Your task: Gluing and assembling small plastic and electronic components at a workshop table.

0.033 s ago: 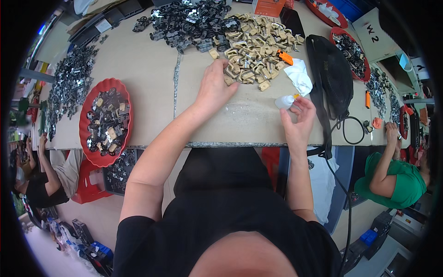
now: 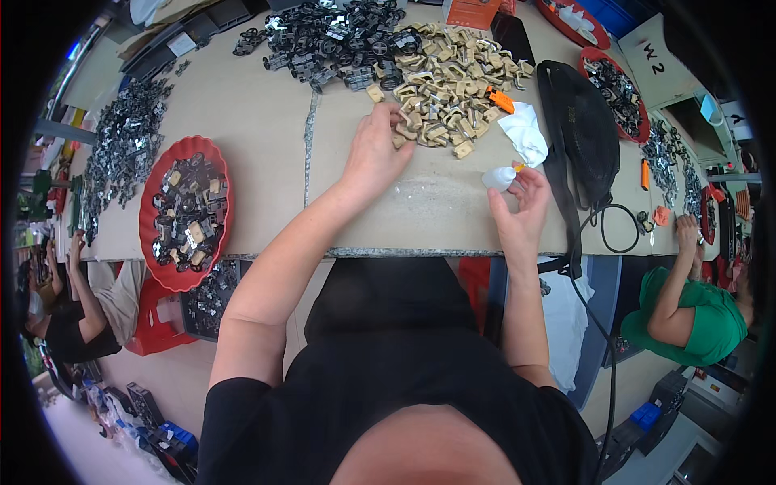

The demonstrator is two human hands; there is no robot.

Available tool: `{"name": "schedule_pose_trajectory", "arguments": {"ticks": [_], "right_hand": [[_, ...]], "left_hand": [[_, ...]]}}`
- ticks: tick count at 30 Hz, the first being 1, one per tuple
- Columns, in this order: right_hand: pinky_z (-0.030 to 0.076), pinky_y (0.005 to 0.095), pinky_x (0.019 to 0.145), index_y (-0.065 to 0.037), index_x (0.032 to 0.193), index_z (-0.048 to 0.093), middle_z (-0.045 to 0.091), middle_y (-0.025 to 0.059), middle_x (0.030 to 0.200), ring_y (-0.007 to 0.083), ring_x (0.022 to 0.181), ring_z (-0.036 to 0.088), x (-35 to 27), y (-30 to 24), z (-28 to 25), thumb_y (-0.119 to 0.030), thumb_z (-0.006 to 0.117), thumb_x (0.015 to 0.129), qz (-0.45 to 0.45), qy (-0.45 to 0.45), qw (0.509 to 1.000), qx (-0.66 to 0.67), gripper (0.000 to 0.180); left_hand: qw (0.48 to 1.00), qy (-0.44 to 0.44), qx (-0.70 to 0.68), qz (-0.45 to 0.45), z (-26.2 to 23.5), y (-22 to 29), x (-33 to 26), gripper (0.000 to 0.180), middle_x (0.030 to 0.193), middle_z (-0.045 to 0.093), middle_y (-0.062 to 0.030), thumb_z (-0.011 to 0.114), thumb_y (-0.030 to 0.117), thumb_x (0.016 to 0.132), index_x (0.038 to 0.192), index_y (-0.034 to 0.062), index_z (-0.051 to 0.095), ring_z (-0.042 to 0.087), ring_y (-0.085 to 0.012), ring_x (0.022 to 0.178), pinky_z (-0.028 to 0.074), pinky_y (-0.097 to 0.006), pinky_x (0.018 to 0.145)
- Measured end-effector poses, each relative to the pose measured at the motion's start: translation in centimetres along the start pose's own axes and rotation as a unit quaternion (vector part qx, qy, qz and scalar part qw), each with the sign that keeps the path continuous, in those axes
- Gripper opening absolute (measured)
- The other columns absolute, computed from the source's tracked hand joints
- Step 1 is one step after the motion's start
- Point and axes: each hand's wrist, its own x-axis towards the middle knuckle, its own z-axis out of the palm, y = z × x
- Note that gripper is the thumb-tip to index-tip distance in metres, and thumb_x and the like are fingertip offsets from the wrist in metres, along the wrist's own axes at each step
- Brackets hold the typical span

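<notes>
My left hand (image 2: pixel 373 153) reaches across the tan table (image 2: pixel 242 113) to the near edge of a pile of tan plastic parts (image 2: pixel 449 89). Its fingertips rest among the nearest pieces, and whether they grip one is hidden. My right hand (image 2: pixel 521 206) is near the table's front edge and holds a small white squeeze bottle (image 2: pixel 499 178) with an orange tip, tilted to the left. A shiny patch of table (image 2: pixel 428 198) lies between the two hands.
A pile of black parts (image 2: pixel 331 36) lies behind the tan ones. A red tray (image 2: pixel 155 246) of mixed parts sits at the left, with grey parts (image 2: pixel 121 145) beyond it. At the right are a white cloth (image 2: pixel 524 133), a black bag (image 2: pixel 582 121) and a person in green (image 2: pixel 695 315).
</notes>
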Motion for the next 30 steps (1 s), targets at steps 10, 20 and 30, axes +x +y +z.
{"name": "schedule_pose_trajectory", "arguments": {"ticks": [10,20,30], "right_hand": [[0.043,0.0274,0.082,0.004,0.111,0.040,0.055,0.0132,0.104,0.0156,0.091,0.054,0.5,1.6,0.7,-0.006,0.054,0.086,0.030,-0.052,0.996,0.058,0.031],[0.047,0.0273,0.073,0.004,0.114,0.045,0.055,0.0085,0.099,0.0121,0.084,0.054,-0.4,-1.1,2.2,-0.009,0.055,0.087,0.106,-0.083,0.966,0.219,0.032],[0.037,0.0229,0.060,-0.001,0.102,0.052,0.055,0.0044,0.086,0.0093,0.067,0.045,0.1,-1.5,4.5,-0.007,0.063,0.079,0.226,-0.124,0.841,0.475,0.026]], "left_hand": [[0.983,-0.119,0.138,0.031,-5.1,-0.1,-1.7,0.032,0.090,0.058,-0.0109,0.063,0.010,0.077,0.107,0.0037,0.053,0.055,-0.0280,0.084,0.045,-0.036,0.075],[0.993,-0.105,0.041,0.039,-6.8,-0.6,-3.4,0.019,0.086,0.058,-0.0091,0.059,0.012,0.081,0.098,0.0035,0.061,0.056,-0.0239,0.078,0.047,-0.033,0.071],[0.698,-0.070,-0.641,-0.313,-6.2,-1.2,-4.7,0.016,0.093,0.061,-0.0124,0.054,0.014,0.088,0.094,-0.0005,0.057,0.061,-0.0203,0.087,0.051,-0.027,0.073]]}}
